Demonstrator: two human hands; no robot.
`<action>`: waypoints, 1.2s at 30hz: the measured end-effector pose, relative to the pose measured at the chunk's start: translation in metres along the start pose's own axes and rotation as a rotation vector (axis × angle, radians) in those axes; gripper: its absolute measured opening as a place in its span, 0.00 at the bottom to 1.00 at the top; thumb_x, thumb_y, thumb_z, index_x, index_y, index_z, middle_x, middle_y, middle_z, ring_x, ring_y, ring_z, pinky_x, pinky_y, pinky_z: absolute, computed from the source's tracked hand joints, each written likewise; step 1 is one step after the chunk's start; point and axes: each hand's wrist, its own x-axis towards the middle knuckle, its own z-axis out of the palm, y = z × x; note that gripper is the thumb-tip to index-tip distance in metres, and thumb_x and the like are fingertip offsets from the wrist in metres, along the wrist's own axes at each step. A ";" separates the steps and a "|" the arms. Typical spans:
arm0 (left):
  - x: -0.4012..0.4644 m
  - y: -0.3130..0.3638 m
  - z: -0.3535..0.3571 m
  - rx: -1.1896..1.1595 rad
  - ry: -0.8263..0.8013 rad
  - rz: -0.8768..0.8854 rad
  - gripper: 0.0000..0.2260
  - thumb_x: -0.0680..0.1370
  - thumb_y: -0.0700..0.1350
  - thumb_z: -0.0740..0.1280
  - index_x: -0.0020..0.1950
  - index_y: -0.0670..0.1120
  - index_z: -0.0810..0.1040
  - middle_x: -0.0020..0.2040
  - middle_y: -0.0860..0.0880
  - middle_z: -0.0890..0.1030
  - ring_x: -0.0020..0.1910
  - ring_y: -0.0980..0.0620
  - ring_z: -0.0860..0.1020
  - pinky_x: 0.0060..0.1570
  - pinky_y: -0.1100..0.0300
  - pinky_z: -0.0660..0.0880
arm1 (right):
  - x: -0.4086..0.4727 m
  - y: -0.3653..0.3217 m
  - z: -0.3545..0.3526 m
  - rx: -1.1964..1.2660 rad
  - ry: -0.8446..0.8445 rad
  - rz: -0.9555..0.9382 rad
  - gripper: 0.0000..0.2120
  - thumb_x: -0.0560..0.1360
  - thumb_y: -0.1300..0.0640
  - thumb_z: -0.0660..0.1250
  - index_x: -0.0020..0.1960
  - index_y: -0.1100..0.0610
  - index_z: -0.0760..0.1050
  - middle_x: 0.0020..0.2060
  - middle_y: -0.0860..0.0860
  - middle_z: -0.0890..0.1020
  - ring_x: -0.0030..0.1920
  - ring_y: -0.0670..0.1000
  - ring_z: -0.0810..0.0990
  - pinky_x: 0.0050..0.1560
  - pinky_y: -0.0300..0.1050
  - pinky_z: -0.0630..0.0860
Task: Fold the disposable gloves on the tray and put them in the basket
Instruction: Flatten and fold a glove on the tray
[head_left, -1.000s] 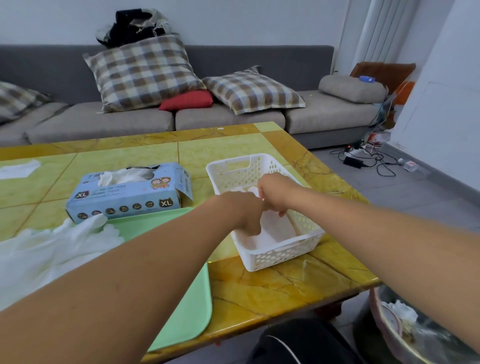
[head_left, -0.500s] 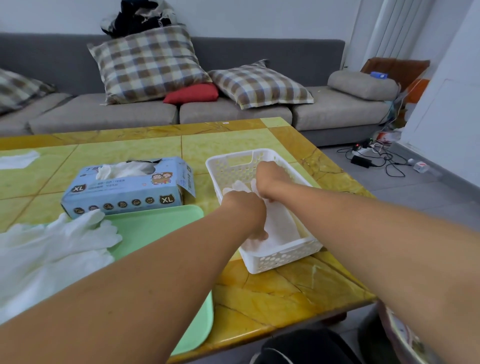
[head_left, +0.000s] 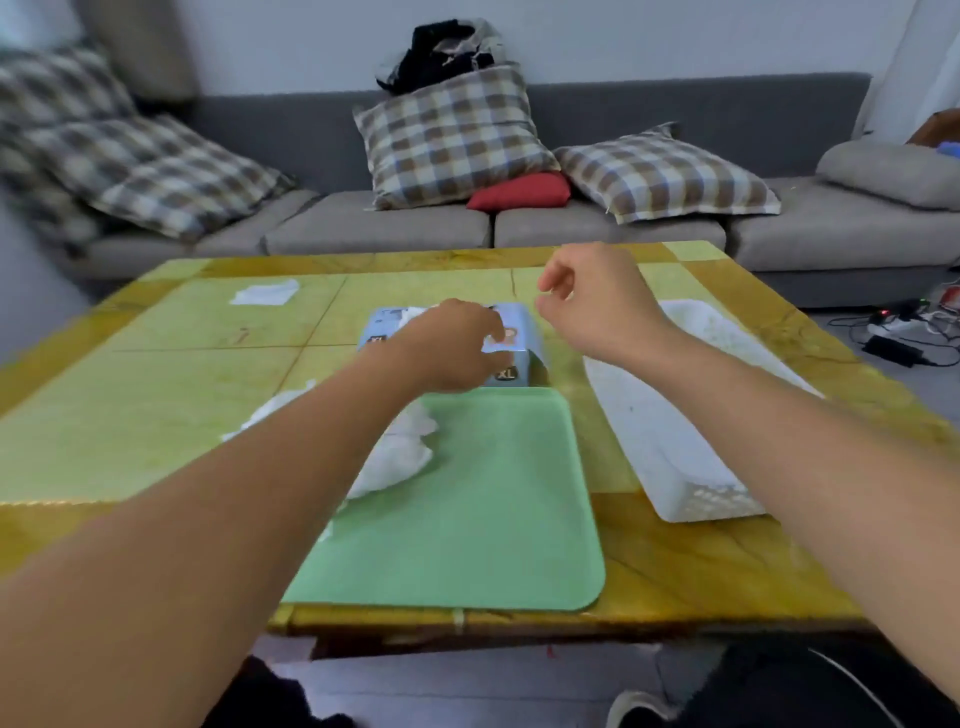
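Moved: both hands out of basket (head_left: 696, 457), now above tray (head_left: 467, 509).
L hand (head_left: 457, 345): fingers loosely curled, empty.
R hand (head_left: 592, 306): same, empty.
Gloves (head_left: 395, 457): unfolded on tray's left part.
Progress: basket contents unclear; pile left.

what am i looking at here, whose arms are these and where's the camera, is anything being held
There is no machine: a person wears one wide-angle camera on the head, looking forward and down, so both arms reach in from below. The left hand hovers in front of a blue glove box and the right hand hangs in the air with loosely curled fingers; neither holds anything that can be seen. On the yellow table lie a green tray with crumpled white disposable gloves at its left side, and a white basket to the right. A grey sofa with checked cushions stands behind.
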 end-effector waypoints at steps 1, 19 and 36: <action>-0.016 -0.026 -0.003 -0.005 0.001 -0.076 0.19 0.80 0.55 0.66 0.67 0.48 0.77 0.66 0.46 0.78 0.65 0.44 0.74 0.62 0.52 0.72 | -0.007 -0.024 0.016 0.066 -0.061 -0.046 0.03 0.72 0.59 0.73 0.45 0.54 0.81 0.41 0.51 0.84 0.45 0.53 0.82 0.49 0.48 0.78; -0.119 -0.183 0.035 -0.367 0.184 -0.503 0.21 0.79 0.52 0.69 0.72 0.49 0.74 0.68 0.48 0.76 0.62 0.47 0.75 0.57 0.58 0.70 | -0.010 -0.099 0.170 0.092 -0.618 -0.290 0.10 0.81 0.48 0.67 0.58 0.49 0.84 0.60 0.46 0.80 0.62 0.50 0.75 0.65 0.50 0.71; -0.136 -0.182 0.047 -0.417 -0.171 -0.236 0.46 0.60 0.64 0.82 0.74 0.59 0.67 0.67 0.57 0.72 0.64 0.51 0.74 0.64 0.51 0.73 | -0.031 -0.091 0.153 0.363 -0.309 -0.008 0.02 0.75 0.59 0.76 0.45 0.56 0.87 0.38 0.46 0.86 0.40 0.46 0.84 0.46 0.44 0.82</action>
